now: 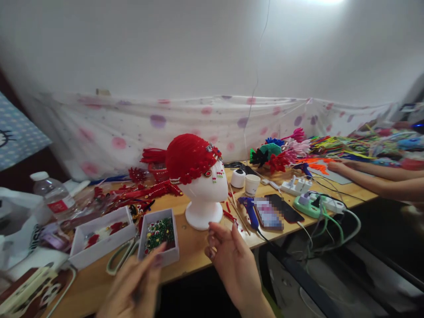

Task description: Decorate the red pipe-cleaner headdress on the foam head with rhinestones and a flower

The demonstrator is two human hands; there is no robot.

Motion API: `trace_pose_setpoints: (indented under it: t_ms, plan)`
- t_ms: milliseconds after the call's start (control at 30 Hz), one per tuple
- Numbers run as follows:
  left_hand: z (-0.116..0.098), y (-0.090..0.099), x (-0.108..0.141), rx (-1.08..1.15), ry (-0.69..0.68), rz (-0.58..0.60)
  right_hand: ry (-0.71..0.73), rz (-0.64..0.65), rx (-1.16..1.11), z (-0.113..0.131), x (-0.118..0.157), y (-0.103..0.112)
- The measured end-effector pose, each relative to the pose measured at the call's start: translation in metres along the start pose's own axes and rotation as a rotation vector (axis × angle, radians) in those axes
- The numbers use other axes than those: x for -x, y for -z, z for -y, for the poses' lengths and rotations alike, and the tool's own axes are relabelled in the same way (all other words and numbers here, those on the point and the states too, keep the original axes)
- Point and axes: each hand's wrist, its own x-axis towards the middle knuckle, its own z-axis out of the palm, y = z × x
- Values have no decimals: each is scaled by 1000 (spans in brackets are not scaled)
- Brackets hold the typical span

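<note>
Pale wooden tabletop (189,256) against dotted white fabric (185,110). On my feed, the blurred left hand (130,282) is at a white rectangular box (176,236) of small green beads (162,229); I can't tell its grip. My right hand (233,260) is loosely curled, contents unclear. Ahead stands a white mannequin head (212,194) in a beaded red cap (187,159). Small beads want light fingertip pinches, I judge.

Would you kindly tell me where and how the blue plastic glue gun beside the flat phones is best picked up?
The blue plastic glue gun is probably best gripped by its handle, with the right hand coming from the near edge of the wooden table: the handle points that way, its black cord trailing from the end.
</note>
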Motion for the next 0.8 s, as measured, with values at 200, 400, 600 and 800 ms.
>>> trace_pose_setpoints:
  t_ms: [200,400,600,800]
  plan:
    - [-57,-53,-15,256,33,320,1,89,32,3,17,-2]
    - [-50,-55,-5,222,-123,219,117,167,233,-1,18,3]
    - [-35,-58,9,256,-281,185,-175,153,-7,-15,7,17]
    - [-25,-55,6,242,-272,285,-90,111,142,-12,7,22]
